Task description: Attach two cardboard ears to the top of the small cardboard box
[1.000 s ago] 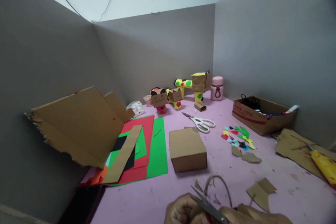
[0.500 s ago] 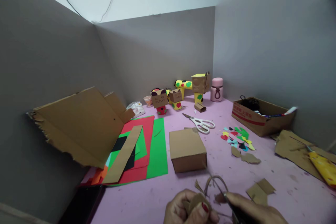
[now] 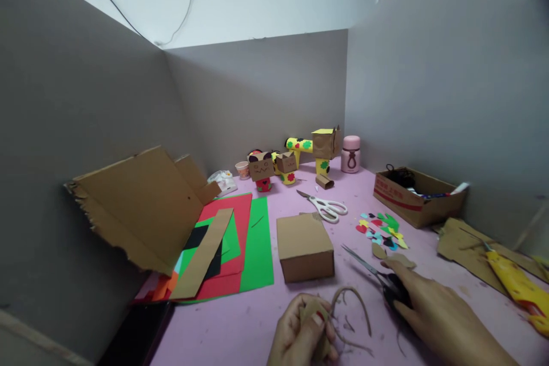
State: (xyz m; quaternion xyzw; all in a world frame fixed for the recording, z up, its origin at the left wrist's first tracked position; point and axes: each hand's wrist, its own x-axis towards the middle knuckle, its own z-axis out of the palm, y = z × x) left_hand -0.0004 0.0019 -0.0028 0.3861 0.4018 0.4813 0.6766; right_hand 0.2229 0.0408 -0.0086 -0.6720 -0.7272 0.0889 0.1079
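At the bottom middle, my left hand [image 3: 298, 334] pinches a small brown cardboard piece [image 3: 315, 314] between thumb and fingers. Thin curled cardboard strips [image 3: 362, 306] lie just right of it. My right hand [image 3: 437, 311] grips black-handled scissors [image 3: 377, 277], whose blades point up and left toward a closed cardboard box [image 3: 305, 246]. The blades look nearly closed, with nothing visible between them. Small cardboard offcuts [image 3: 401, 261] lie just beyond the right-hand fingers.
White-handled scissors [image 3: 328, 207] lie behind the box. Colourful paper cutouts [image 3: 381, 229] are scattered to the right, near an open carton [image 3: 407, 206] and a yellow tool [image 3: 512, 286]. Coloured sheets [image 3: 259, 251] and a large cardboard flap [image 3: 137, 206] occupy the left. Cardboard animal figures [image 3: 261, 168] stand behind.
My right hand has moved right and away from my left hand, carrying the black scissors clear of the cardboard piece. My left hand still holds the piece. The view has tilted slightly upward.
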